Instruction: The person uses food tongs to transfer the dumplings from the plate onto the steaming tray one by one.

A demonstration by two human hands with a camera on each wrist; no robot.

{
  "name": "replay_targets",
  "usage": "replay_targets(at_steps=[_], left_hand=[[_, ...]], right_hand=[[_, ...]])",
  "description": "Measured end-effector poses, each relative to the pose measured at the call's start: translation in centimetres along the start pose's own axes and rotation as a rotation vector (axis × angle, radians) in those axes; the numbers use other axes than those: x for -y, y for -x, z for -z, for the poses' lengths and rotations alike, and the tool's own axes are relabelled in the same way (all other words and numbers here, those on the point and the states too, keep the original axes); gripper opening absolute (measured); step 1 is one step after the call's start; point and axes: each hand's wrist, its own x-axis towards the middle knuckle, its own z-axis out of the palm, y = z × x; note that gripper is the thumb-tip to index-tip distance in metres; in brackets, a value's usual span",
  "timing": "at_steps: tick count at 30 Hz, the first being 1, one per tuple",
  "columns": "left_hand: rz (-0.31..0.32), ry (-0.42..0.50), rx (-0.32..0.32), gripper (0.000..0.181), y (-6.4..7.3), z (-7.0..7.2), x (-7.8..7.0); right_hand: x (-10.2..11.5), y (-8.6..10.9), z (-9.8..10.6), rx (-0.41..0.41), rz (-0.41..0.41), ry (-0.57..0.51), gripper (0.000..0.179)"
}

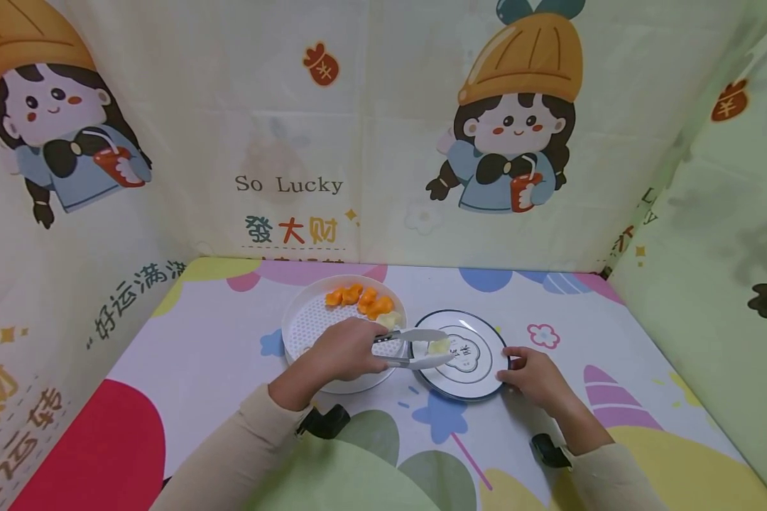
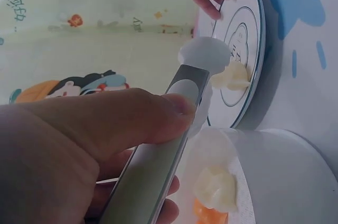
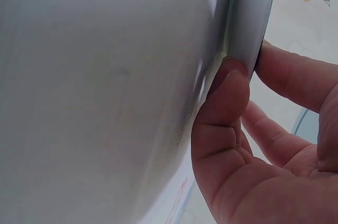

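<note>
My left hand (image 1: pixel 351 348) grips a pair of tongs (image 1: pixel 415 360) with pale tips, thumb along one arm in the left wrist view. Between the tips is a small pale-yellow lumpy piece (image 2: pixel 232 76), above the plate; whether it touches the plate I cannot tell. The white plate (image 1: pixel 479 380) has dark rim lines and a printed centre. At its right edge, my right hand (image 1: pixel 540 380) pinches the rim between thumb and fingers, and the right wrist view shows the plate's underside (image 3: pixel 105 76), so it is raised or tilted off the table.
Left of the plate stands a round white steamer basket (image 1: pixel 303 330) with a perforated base, partly behind my left hand. Several orange lumpy pieces (image 1: pixel 376 305) and a pale-yellow piece (image 1: pixel 390 321) lie inside. The table (image 1: pixel 198 341) wears a patterned cloth, and printed curtains (image 1: pixel 390 142) enclose it.
</note>
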Motion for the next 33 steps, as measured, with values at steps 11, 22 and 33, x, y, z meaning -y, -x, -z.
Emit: replay_targets(at_steps=[11,22,33], left_hand=[[-0.012,-0.03,-0.008,0.041,-0.7,0.1,-0.2],[-0.023,-0.073,0.004,0.032,-1.2,-0.7,-0.5],[-0.014,-0.103,0.007,0.032,-1.5,-1.6,-1.3]], right_hand=[[-0.1,-0.1,0.2,0.002,0.015,0.028,0.058],[-0.1,0.0,0.1,0.004,0.022,0.014,0.058],[-0.1,-0.1,0.1,0.011,0.01,0.002,0.059]])
